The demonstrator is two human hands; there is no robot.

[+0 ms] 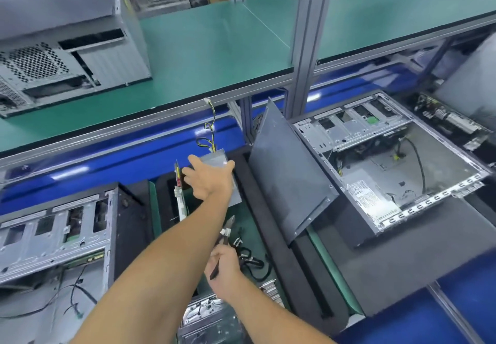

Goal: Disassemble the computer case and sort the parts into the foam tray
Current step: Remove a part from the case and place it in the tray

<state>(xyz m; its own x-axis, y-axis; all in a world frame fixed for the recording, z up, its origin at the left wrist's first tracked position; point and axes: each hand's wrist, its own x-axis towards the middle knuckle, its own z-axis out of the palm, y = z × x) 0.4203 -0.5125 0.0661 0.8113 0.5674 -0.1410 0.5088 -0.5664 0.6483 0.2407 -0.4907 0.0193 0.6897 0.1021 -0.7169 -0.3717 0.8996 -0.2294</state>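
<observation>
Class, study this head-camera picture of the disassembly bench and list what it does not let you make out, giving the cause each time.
- Head view: front face of the grey metal power supply box, covered by the left hand.
- Label print on the silver unit in the open grey computer case: too small.
- Black-handled cutting pliers: handles partly hidden in the right hand.
- Grey case on the green shelf: blurred, cut off by the left edge.
</observation>
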